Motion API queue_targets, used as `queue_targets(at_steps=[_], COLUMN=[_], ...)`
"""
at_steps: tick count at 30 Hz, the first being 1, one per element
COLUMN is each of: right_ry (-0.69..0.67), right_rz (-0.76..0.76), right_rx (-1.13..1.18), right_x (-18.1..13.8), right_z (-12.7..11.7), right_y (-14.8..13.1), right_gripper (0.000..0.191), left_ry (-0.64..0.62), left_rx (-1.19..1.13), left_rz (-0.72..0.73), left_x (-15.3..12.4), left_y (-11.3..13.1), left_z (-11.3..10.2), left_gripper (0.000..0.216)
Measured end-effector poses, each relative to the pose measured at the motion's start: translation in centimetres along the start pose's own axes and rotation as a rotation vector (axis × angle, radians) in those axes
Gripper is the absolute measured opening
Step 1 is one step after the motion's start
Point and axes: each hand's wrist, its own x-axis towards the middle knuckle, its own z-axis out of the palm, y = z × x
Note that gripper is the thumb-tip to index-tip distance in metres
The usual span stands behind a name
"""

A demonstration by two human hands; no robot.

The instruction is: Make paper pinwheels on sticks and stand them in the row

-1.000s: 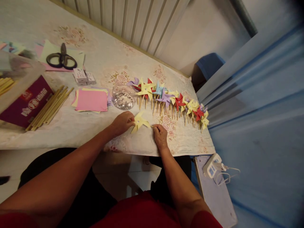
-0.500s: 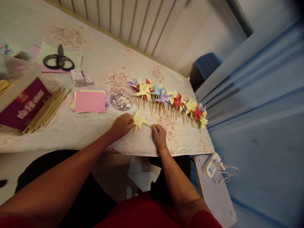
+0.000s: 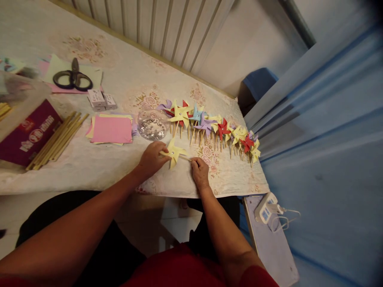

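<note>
A yellow paper pinwheel (image 3: 174,153) with a shiny pin at its centre is held over the table's front part. My left hand (image 3: 153,158) is closed at the pinwheel's left side, with its fingertips on the paper. My right hand (image 3: 200,171) pinches the end of the pinwheel's thin stick (image 3: 186,158), which points right. Just beyond my left hand stands a clear round dish (image 3: 153,126) holding many small silvery pins. Behind and right of my hands lies a long row of finished pinwheels (image 3: 206,124) in yellow, red, purple and blue.
A pink paper stack (image 3: 111,129), small boxes (image 3: 96,99) and black-handled scissors (image 3: 73,78) lie on the left. Wooden sticks (image 3: 56,143) lean by a purple box (image 3: 28,133). A power strip (image 3: 265,209) rests on a low stand at right, beside a blue curtain (image 3: 323,159).
The pinwheel has turned slightly in my left fingers, and its left blade shows more. My right hand still grips the stick. The view has shifted a little.
</note>
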Motion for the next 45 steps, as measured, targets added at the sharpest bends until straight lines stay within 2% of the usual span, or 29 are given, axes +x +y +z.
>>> queue_targets(at_steps=[4, 9, 17, 24, 29, 45], right_ry=[0.007, 0.016, 0.021, 0.038, 0.062, 0.066], right_rz=[-0.002, -0.011, -0.005, 0.018, 0.042, 0.062], right_rx=[0.004, -0.017, -0.027, 0.004, 0.036, 0.084], right_x=[0.0, 0.0, 0.0, 0.0, 0.0, 0.2], right_z=[0.1, 0.2, 0.2, 0.2, 0.3, 0.5], right_y=[0.1, 0.3, 0.4, 0.2, 0.4, 0.3], right_gripper=[0.023, 0.023, 0.023, 0.022, 0.018, 0.02], left_ry=[0.076, 0.11, 0.117, 0.139, 0.186, 0.081], left_rx=[-0.069, -0.029, -0.07, -0.235, -0.288, -0.416], left_rz=[-0.103, -0.221, -0.274, -0.346, -0.386, -0.491], left_x=[0.0, 0.0, 0.0, 0.5, 1.0, 0.9], left_y=[0.4, 0.8, 1.4, 0.3, 0.5, 0.6], left_z=[-0.4, -0.8, -1.3, -0.4, 0.0, 2.4], left_gripper=[0.023, 0.025, 0.028, 0.029, 0.029, 0.016])
